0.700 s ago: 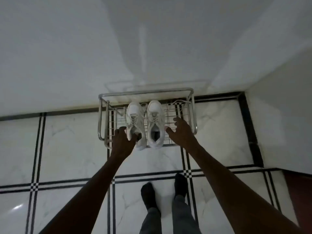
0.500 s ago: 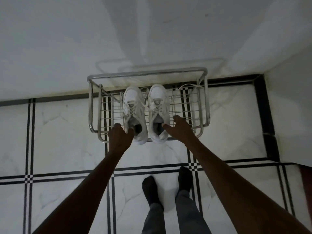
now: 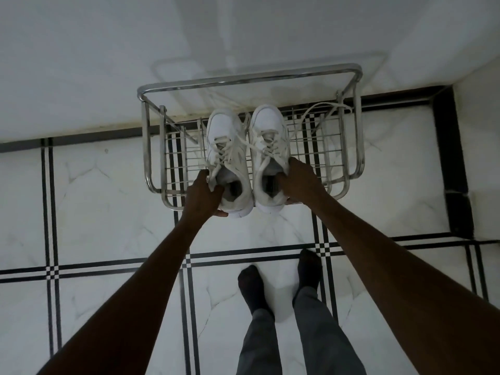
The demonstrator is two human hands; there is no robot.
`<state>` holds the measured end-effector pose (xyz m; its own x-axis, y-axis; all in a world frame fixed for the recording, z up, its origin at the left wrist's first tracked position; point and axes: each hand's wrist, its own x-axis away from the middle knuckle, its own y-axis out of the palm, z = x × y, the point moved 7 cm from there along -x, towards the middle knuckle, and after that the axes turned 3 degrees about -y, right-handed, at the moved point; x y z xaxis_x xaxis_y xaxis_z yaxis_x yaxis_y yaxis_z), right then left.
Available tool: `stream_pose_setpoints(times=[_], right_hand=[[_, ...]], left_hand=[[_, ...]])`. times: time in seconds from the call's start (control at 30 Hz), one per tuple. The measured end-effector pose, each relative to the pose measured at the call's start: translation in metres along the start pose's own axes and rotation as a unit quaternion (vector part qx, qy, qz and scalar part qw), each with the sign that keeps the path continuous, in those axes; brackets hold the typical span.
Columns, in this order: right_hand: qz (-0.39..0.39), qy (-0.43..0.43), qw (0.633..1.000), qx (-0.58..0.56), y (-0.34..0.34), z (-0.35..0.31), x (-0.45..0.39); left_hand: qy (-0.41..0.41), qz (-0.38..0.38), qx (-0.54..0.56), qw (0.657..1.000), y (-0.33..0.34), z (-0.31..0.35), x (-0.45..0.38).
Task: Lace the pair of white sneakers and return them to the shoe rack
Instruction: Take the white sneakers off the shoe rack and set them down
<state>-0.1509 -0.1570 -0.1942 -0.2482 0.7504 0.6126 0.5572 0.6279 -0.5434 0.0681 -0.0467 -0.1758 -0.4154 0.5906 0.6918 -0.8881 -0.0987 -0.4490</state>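
Two white sneakers stand side by side, toes toward the wall, on the top shelf of a chrome wire shoe rack (image 3: 250, 80). My left hand (image 3: 204, 194) grips the heel collar of the left sneaker (image 3: 227, 147), fingers inside its opening. My right hand (image 3: 300, 181) grips the collar of the right sneaker (image 3: 269, 139) the same way. Both heels overhang the rack's front edge. Loose white lace ends trail over the wire shelf; one long lace (image 3: 322, 109) loops off to the right.
The rack stands against a white wall (image 3: 108, 63) on a white marble floor (image 3: 102, 201) with black inlay lines. A side wall closes the corner at right. My feet in dark socks (image 3: 253, 285) stand just in front of the rack.
Both hands went from reaching beside the sneakers to closing on their heel collars. The view has moved closer to the rack.
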Motion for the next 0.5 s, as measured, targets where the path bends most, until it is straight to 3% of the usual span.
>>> stream_pose_setpoints(times=[0.27, 0.5], right_hand=[[0.114, -0.102, 0.987, -0.058, 0.0, 0.017, 0.098], [0.12, -0.104, 0.984, -0.083, 0.048, 0.072, 0.195]], left_hand=[[0.15, 0.093, -0.033, 0.984, 0.013, -0.027, 0.08], [0.13, 0.068, 0.035, 0.989, 0.046, -0.119, 0.158]])
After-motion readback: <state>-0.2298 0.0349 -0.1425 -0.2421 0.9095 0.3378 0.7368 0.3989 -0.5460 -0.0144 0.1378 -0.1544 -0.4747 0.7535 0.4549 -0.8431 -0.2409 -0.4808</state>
